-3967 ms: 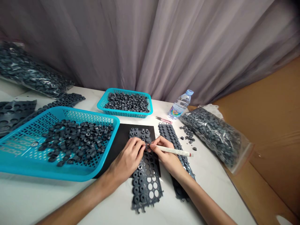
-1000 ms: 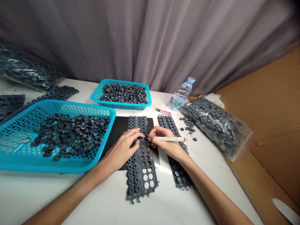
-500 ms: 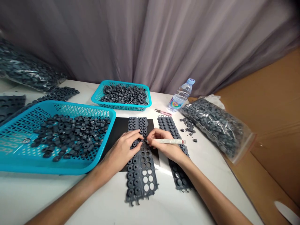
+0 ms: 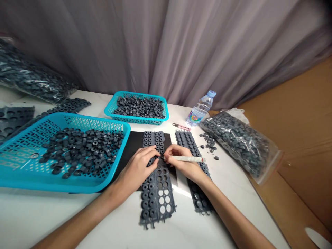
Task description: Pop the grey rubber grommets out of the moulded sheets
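Note:
A dark grey rubber sheet [image 4: 157, 193] studded with small rings lies on a black mat [image 4: 135, 143] before me; some of its holes are empty. My left hand [image 4: 138, 166] presses down on the sheet, fingers bent, fingertips at one ring. My right hand [image 4: 181, 164] grips a slim white-wrapped tool [image 4: 185, 158] like a pen, its tip at the same spot between both hands. A second ring sheet [image 4: 193, 166] lies to the right, partly under my right forearm.
A large turquoise basket [image 4: 31, 173] of loose grey rings stands at left, a smaller basket [image 4: 137, 119] behind the mat. A clear bag of rings [image 4: 238, 143], a water bottle [image 4: 199, 112], pink snips [image 4: 181, 127] and loose rings [image 4: 209, 143] are at right. More bags and sheets [image 4: 33, 84] lie far left.
Both hands stay at the same spot on the sheet, with only small finger and tool shifts. The view has drifted slightly.

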Tool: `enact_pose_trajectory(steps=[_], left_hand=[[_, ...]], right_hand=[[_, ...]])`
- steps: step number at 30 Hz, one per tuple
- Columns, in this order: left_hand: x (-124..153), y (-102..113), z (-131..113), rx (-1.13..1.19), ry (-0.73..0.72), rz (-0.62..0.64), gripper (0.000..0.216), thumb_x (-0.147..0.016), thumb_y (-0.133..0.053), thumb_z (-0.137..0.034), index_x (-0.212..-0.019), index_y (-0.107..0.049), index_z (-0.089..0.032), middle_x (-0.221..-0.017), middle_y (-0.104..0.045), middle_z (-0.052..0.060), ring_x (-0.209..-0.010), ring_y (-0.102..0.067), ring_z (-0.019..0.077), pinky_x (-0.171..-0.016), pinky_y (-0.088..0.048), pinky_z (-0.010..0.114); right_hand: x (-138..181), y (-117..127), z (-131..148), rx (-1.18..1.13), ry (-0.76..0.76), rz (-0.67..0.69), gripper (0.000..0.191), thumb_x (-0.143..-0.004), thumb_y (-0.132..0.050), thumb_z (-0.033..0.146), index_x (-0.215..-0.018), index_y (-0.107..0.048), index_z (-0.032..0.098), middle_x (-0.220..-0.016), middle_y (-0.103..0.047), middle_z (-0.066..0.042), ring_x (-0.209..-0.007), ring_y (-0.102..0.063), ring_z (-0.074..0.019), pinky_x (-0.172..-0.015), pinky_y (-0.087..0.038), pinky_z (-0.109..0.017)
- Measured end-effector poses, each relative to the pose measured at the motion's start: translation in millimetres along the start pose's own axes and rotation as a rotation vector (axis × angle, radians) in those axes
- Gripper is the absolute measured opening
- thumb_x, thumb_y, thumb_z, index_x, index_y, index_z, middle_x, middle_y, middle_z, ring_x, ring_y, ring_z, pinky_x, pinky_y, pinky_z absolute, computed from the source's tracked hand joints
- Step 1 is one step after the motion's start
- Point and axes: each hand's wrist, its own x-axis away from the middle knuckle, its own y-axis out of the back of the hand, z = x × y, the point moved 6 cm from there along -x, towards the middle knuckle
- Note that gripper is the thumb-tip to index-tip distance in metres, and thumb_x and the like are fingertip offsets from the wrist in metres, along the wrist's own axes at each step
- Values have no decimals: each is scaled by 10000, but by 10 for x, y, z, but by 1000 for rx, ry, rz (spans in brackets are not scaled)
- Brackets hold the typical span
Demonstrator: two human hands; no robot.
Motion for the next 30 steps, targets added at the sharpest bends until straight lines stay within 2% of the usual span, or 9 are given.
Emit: enact_pose_trajectory(steps=[9, 12, 16, 18, 23, 30], left_hand=[[16, -25, 8, -41, -45, -25, 136, -978, -622, -178, -1083, -691, -231, -1233, -712, 61, -1231, -636, 255, -1077, -494, 457], [7, -32, -69, -136, -78, 3, 111, -999, -591, -181, -1039, -688, -219, -1093, -714, 61, -1096, -648, 256, -1012, -507, 453], [4, -37, -156, -301, -81, 48, 185, -1042, -498, -188, -996, -677, -205, -908, -672, 60, -921, -608, 265, -886, -514, 450], [6, -22, -143, -294, -47, 32, 187, -1055, -476, -198, -1006, -657, -201, -925, -670, 58, -917, -608, 261, -868, -511, 438], [6, 19, -20, -76, 61, -31, 175, -1075, -474, -235, -956, -602, -229, -949, -665, 10, -903, -641, 201, -844, -513, 364], [5, -15, -4, -130, 16, 10, 125, -1057, -508, -211, -1011, -622, -236, -993, -667, 15, -953, -627, 221, -878, -510, 385]], right_hand=[[-3, -5, 50, 57, -2, -6, 36, -840, -624, 172, -842, -649, 198, -778, -626, 7, -704, -554, -151, -627, -434, -241], [-2, -9, 67, 101, 26, -20, 36, -839, -630, 165, -824, -640, 196, -770, -611, 15, -699, -530, -145, -627, -404, -240], [4, -24, 53, 133, 50, -31, 50, -868, -636, 196, -818, -634, 195, -757, -589, 19, -703, -511, -144, -634, -382, -244], [11, -30, 43, 154, 51, -40, 55, -879, -637, 206, -825, -638, 197, -746, -579, 23, -697, -501, -144, -632, -372, -246], [17, -40, 35, 179, 61, -58, 67, -885, -637, 222, -823, -648, 200, -752, -588, 20, -705, -507, -149, -633, -373, -246], [-19, -23, -9, 52, 16, -28, 30, -833, -636, 172, -812, -643, 192, -756, -620, 14, -684, -543, -141, -620, -410, -240]])
